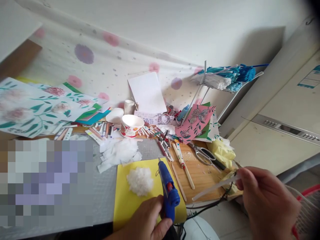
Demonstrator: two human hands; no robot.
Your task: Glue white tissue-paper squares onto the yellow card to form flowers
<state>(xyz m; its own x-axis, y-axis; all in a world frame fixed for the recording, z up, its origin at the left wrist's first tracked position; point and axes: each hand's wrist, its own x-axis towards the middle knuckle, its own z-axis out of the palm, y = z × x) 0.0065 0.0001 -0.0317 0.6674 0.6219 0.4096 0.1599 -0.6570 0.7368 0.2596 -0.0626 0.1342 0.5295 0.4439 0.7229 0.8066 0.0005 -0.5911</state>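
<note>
My left hand is wrapped round the handle of a blue hot glue gun, whose nozzle points away over a yellow sheet of paper. On that sheet, left of the gun, lies a fluffy white tuft of torn pieces. Off to the right, my right hand pinches one end of a translucent glue stick. The stick's other end points left, apart from the gun. A dark cord runs below the stick along the table's edge.
White torn pieces lie behind the yellow sheet. Scissors, a wooden stick and several markers lie nearby. A paper bowl stands farther back. Painted flower sheets lean left; a rack of blue pipe cleaners stands right.
</note>
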